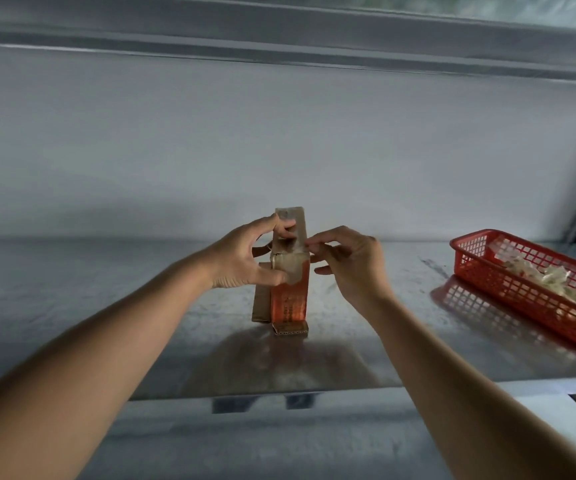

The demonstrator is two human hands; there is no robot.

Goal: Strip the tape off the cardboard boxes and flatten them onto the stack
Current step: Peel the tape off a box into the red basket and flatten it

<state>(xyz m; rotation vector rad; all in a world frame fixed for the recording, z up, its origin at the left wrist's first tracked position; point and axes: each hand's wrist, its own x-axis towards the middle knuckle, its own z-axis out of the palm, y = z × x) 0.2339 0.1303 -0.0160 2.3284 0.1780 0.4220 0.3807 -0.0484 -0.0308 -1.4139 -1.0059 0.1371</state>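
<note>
Head view: steel table (113, 306) w/ red basket (480, 271) of crumpled tape at far right; small cardboard box (288, 299) stands upright at centre, top flap raised. L hand (241, 258) grips the box's upper part, thumb on near face; R hand (352, 261) pinches the tape (295, 268) at the box's top right edge.

Shiny smooth metal bench (366, 341). Matt brown cardboard box (288, 299), orange print. Glossy red plastic basket (521, 299), full of holes.
</note>
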